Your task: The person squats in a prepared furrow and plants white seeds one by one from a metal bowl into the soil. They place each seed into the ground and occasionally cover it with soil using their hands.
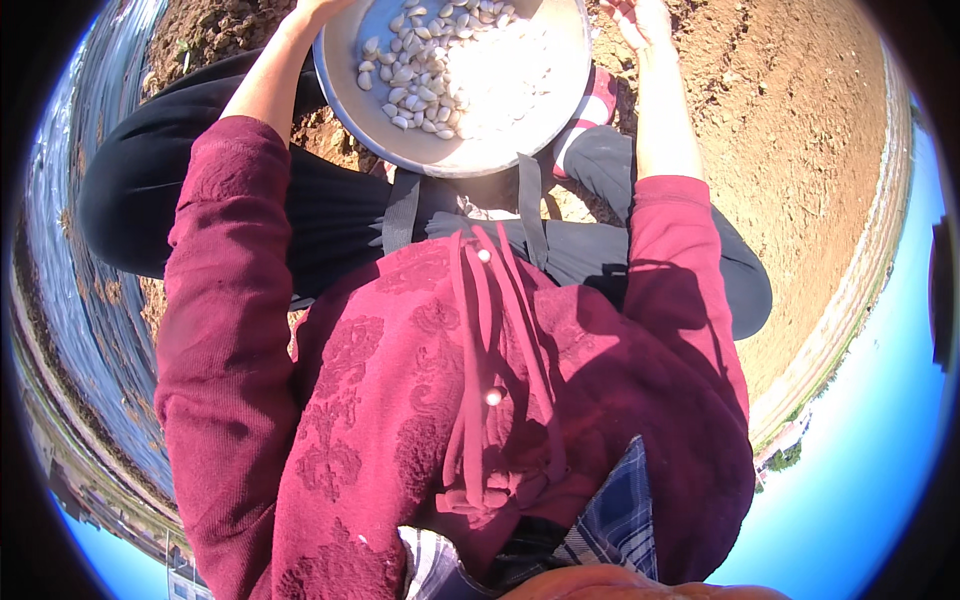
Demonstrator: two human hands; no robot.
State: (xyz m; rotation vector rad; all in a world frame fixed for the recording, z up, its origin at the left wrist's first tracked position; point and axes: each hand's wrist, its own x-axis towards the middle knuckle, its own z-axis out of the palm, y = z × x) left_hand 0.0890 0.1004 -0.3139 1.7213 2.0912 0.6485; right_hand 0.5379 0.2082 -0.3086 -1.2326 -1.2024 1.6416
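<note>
A round, pale metal basin with a bluish rim rests in front of me, between my bent legs. Many whitish garlic cloves lie in it, mostly on its left side, with strong glare washing out the right. My left hand is at the basin's upper left rim; the upper edge of the picture cuts it off and hides its fingers. Beyond the basin's right rim, my right hand is held apart from it, its fingers curled in and partly cut off. Anything small in those fingers cannot be made out.
Dry brown soil spreads out on the right. Shiny plastic sheeting covers the ground on the left. Dark straps hang near the basin's lower edge. A red and white shoe shows beside the basin.
</note>
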